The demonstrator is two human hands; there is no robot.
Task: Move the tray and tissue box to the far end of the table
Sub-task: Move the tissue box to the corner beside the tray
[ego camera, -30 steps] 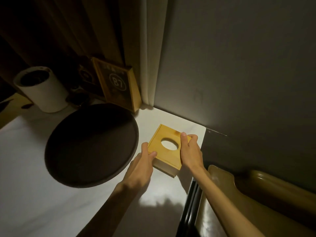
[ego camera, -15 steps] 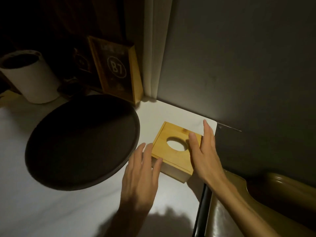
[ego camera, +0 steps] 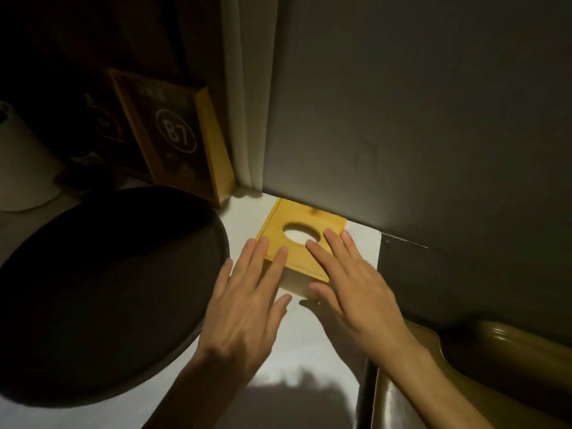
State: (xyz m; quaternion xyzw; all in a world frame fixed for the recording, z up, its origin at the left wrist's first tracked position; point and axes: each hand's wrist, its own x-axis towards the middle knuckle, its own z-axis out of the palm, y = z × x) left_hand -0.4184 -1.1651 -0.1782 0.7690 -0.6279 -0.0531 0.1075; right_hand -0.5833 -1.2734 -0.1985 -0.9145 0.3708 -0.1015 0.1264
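A flat wooden tissue box (ego camera: 305, 218) with an oval hole in its lid lies on the white table (ego camera: 309, 351), its far edge against the dark wall. A large round dark tray (ego camera: 102, 289) sits to its left, near the box but apart from it. My left hand (ego camera: 247, 305) lies flat with spread fingers, its fingertips on the box's near left corner. My right hand (ego camera: 353, 283) is also flat and spread, with its fingers resting on the lid beside the hole. Neither hand grips anything.
A wooden table sign marked B7 (ego camera: 176, 140) stands behind the tray beside a pale curtain (ego camera: 247, 103). A white cylinder (ego camera: 24, 168) is at the far left. A brown padded seat (ego camera: 479, 382) lies right of the table edge.
Both hands let go of the box's sides and flattened, fingers spread, onto its near edge and lid. The box now lies against the wall.
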